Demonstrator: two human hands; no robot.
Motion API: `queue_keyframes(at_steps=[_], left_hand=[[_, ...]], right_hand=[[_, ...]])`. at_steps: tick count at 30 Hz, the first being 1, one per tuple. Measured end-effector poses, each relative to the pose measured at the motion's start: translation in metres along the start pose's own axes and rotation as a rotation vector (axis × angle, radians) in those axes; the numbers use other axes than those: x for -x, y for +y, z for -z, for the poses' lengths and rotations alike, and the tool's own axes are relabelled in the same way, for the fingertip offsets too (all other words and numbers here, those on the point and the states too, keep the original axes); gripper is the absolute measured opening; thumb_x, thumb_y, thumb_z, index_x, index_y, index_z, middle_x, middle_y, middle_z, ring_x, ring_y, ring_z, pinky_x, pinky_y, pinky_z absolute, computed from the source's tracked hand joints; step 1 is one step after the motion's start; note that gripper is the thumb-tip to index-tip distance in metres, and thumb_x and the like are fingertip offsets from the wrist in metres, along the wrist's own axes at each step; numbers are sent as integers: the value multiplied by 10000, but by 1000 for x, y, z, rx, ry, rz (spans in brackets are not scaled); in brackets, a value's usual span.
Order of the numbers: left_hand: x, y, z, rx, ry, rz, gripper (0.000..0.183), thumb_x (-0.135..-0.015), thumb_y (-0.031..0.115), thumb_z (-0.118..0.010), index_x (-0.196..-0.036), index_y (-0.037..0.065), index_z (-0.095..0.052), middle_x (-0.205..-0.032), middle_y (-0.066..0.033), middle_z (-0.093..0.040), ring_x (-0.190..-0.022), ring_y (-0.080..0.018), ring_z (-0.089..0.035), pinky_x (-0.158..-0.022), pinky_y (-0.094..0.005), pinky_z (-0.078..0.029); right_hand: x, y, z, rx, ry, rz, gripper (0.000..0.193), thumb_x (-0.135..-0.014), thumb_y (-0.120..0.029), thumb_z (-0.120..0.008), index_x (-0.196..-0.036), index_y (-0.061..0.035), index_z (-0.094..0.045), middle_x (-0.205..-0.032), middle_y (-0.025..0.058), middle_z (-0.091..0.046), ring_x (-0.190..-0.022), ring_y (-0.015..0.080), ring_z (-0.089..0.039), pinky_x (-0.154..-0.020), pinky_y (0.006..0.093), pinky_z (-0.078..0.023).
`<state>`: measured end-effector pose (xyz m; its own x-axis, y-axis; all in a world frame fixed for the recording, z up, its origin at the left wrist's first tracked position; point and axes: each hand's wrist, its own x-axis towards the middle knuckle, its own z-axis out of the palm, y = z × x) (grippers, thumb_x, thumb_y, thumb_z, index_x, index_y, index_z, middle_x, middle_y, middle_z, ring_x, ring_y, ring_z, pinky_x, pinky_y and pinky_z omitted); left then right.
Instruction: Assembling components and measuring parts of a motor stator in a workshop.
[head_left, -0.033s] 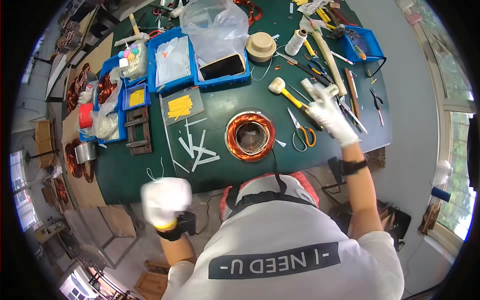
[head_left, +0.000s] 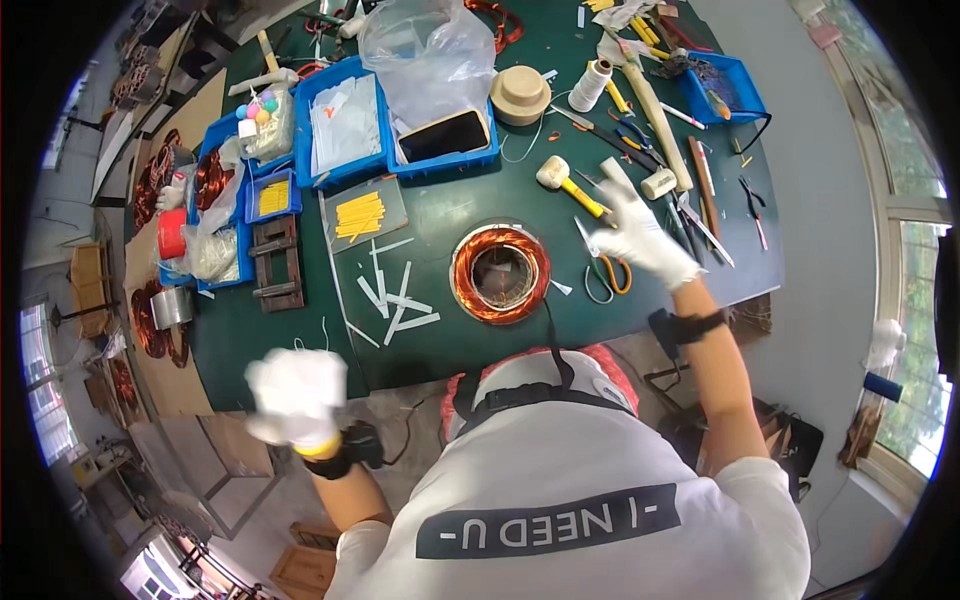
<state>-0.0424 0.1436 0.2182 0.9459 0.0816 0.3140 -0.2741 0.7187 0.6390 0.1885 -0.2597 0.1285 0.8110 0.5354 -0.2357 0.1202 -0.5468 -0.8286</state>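
Note:
My right hand, in a white glove, hovers with fingers spread over the tools at the right. Below it a mallet with a pale head and yellow handle is partly covered. Scissors with orange and black handles lie beside the hand, partly hidden by it. At the table's front left edge is my left hand, also gloved; motion smears its fingers. Between my hands stands a ring-shaped motor stator with copper windings. White paper strips lie scattered to its left.
Blue bins line the far left, one holding a phone. Yellow strips rest on a clear sheet. A thread spool, wooden stick, pliers and a metal-and-wood block sit around the green table.
My right hand has shifted left and slightly nearer, toward the scissors, its fingers now more visibly spread. My left hand has moved a little to the left.

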Motion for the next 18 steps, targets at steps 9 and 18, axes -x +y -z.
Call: queue_keyframes(at_steps=[9, 18], left_hand=[[-1, -117, 70, -1457, -231, 565, 1119, -674, 355, -881, -1533, -1, -258, -1562, -264, -286, -1466, -392, -280, -1189, -420, -265], [-49, -186, 77, -1059, 332, 481, 401, -982, 183, -572, -1337, -3, -562, -1002, -102, -711, -813, -166, -687, -706, -278, -551]], right_hand=[[-77, -28, -127, -68, -153, 231, 319, -866, -286, -685, -1161, -164, -691, -964, 200, -674, -894, 356, -650, -826, 444, -511], [-78, 9, -44, -1635, 451, -391, 71, -913, -142, -666, -913, -120, -599, -733, -29, -494, -516, 93, -345, -463, 208, -329]])
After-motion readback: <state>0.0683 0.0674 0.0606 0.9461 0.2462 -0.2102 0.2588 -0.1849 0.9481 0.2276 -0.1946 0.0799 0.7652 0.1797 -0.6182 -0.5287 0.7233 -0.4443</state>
